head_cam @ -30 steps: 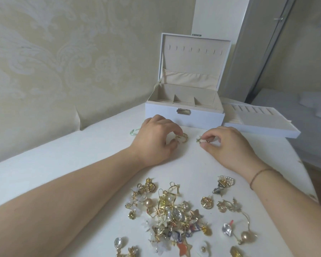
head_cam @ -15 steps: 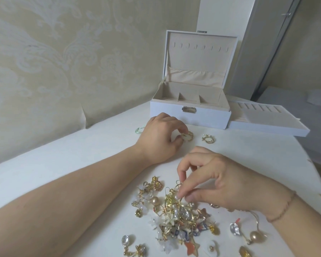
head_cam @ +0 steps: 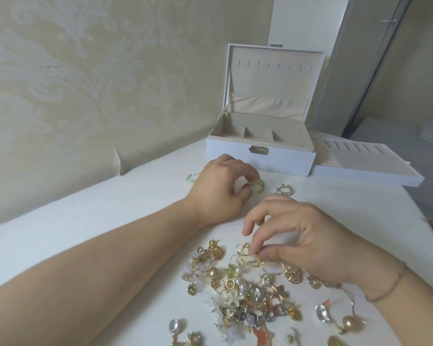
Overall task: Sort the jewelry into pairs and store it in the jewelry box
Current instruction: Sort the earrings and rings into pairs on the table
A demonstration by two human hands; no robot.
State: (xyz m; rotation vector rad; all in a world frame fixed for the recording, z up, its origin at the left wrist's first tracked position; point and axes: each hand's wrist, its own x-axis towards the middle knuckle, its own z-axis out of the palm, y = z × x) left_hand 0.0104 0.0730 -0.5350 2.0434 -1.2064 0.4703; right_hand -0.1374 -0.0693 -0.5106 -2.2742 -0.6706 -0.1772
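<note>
Gold openwork earring (head_cam: 249, 257) pinched by right hand (head_cam: 305, 238) above jewelry pile (head_cam: 248, 293). Left hand (head_cam: 220, 188) pinched gold hoop (head_cam: 258, 186) on white table (head_cam: 110, 221). Jewelry box (head_cam: 260, 156), lid open, lay straight beyond, nearer left hand.

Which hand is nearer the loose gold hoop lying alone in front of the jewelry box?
Left. The left hand rests just left of the hoop, pinching another earring. The right hand is nearer the camera, over the pile.
</note>
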